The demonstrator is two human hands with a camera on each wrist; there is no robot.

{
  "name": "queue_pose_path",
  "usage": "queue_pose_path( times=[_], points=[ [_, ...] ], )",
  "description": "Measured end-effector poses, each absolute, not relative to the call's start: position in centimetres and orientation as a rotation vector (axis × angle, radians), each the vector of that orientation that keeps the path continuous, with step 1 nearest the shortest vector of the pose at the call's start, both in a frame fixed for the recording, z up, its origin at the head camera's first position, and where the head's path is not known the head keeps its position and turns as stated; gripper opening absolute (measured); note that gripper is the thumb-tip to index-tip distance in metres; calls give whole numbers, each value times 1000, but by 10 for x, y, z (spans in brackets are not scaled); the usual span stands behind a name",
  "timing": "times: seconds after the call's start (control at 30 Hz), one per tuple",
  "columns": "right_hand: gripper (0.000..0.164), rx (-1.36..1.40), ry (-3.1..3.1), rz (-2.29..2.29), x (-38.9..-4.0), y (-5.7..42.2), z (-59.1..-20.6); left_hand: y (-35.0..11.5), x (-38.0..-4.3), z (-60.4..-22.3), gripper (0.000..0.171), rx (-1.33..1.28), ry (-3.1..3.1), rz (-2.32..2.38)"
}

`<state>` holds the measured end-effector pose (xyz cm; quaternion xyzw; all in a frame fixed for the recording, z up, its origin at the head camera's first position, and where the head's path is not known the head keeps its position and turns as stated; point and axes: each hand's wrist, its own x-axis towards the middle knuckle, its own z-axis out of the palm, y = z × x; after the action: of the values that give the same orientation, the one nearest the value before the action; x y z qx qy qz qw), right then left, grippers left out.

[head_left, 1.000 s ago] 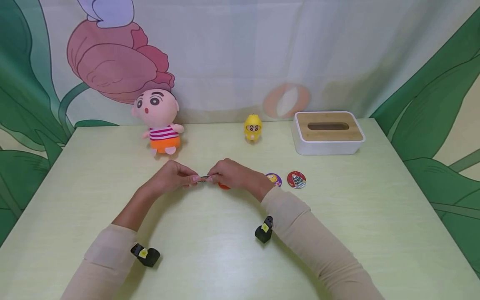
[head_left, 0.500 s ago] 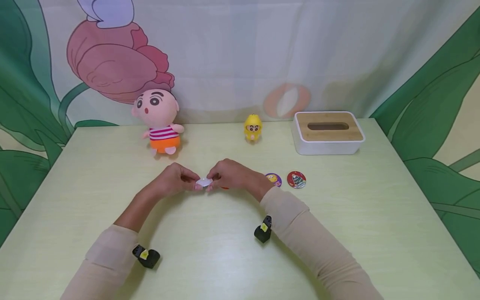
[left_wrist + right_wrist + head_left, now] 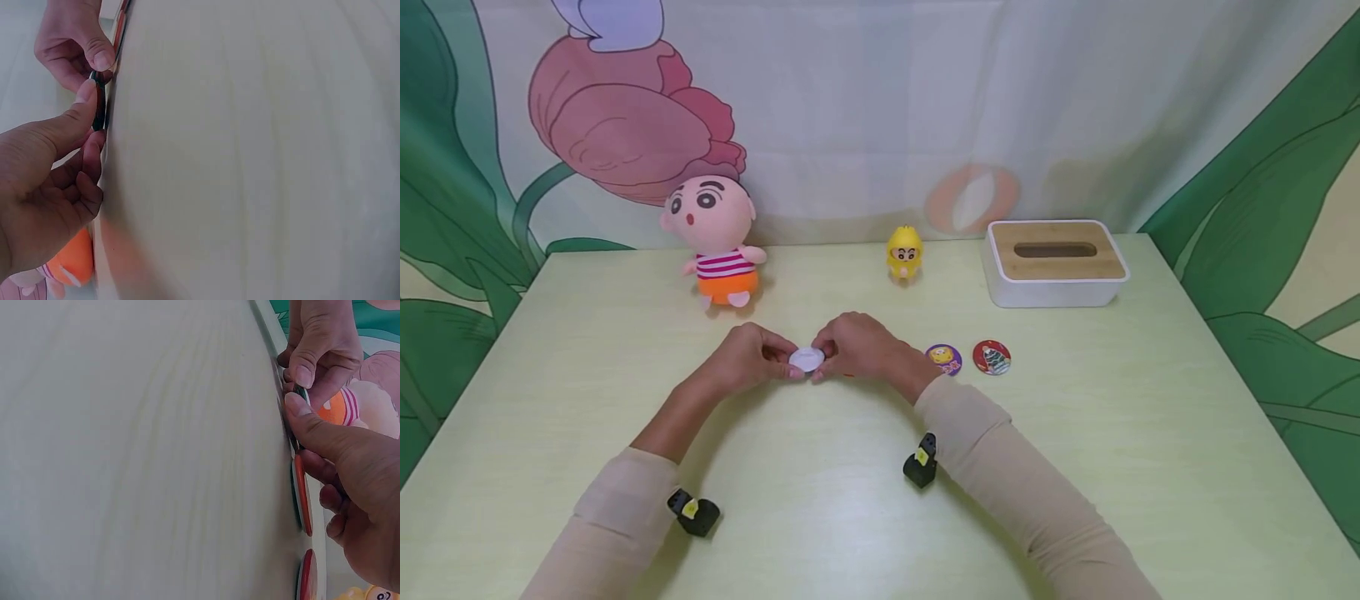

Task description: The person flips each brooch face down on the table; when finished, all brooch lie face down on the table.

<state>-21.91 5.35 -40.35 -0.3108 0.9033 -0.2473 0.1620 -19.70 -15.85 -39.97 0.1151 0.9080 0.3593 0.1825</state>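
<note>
Between both hands is a small round badge [image 3: 807, 359], its upper face pale and shiny in the head view. Seen edge-on in the left wrist view, the badge [image 3: 100, 106] is thin and dark, close over the tabletop. My left hand [image 3: 747, 358] pinches its left edge between thumb and fingers. The opposite edge is pinched by my right hand [image 3: 859, 348]. A red-orange badge [image 3: 302, 495] lies by the right hand, mostly hidden under it in the head view. Further right lie a purple badge [image 3: 945, 358] with a yellow figure and a red badge [image 3: 992, 357] with a tree.
At the back of the table [image 3: 820, 500] a plush doll [image 3: 722, 242] in a striped shirt sits on the left. A small yellow figure [image 3: 904, 254] stands mid-back. To its right is a white tissue box [image 3: 1056, 265] with a wooden lid. A printed curtain [image 3: 850, 108] hangs behind.
The badge, seen nearly edge-on a second ago, has tilted so its pale round face shows. Both hands keep hold and stay almost in place, the right shifting slightly left.
</note>
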Motion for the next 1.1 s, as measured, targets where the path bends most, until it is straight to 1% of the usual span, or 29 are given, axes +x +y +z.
queue_pose_path(
  times=[0.27,0.5,0.87,1.1],
  points=[
    [41,-846,2591,-696,-219,51,-406,-159,-197,-402,37,356,2621,992],
    [38,-847,2599,-701,-219,50,-407,-159,-198,-403,38,383,2637,999],
    [38,-806,2602,-743,-219,48,-409,-163,-199,-404,36,350,2622,987],
    [37,-778,2624,-677,-218,46,-404,-167,-200,-403,40,468,2591,947]
  ],
)
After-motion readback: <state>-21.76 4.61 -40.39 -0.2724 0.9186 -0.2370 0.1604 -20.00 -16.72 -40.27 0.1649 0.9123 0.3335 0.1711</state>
